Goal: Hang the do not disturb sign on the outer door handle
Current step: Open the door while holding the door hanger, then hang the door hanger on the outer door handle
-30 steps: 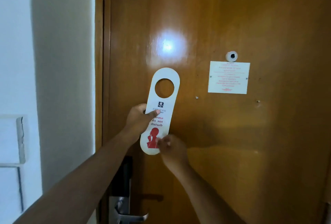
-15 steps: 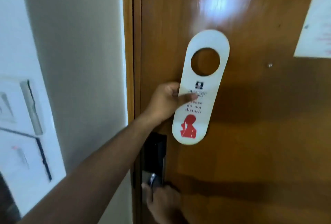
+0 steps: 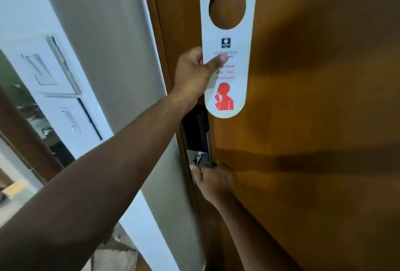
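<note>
Our right hand [image 3: 213, 181] is closed over the inner door handle [image 3: 200, 160], lowest and nearest; if we swing the wooden door [image 3: 313, 119] open carelessly, the thin sign could catch on its edge and bend, we judge; farther up, our left hand [image 3: 194, 71] pinches the do not disturb sign [image 3: 229, 89] at mid-length, its hole above our thumb, upright before the door.

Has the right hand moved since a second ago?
Yes. The right hand let go of the sign and dropped down the door to the handle by the lock.
</note>
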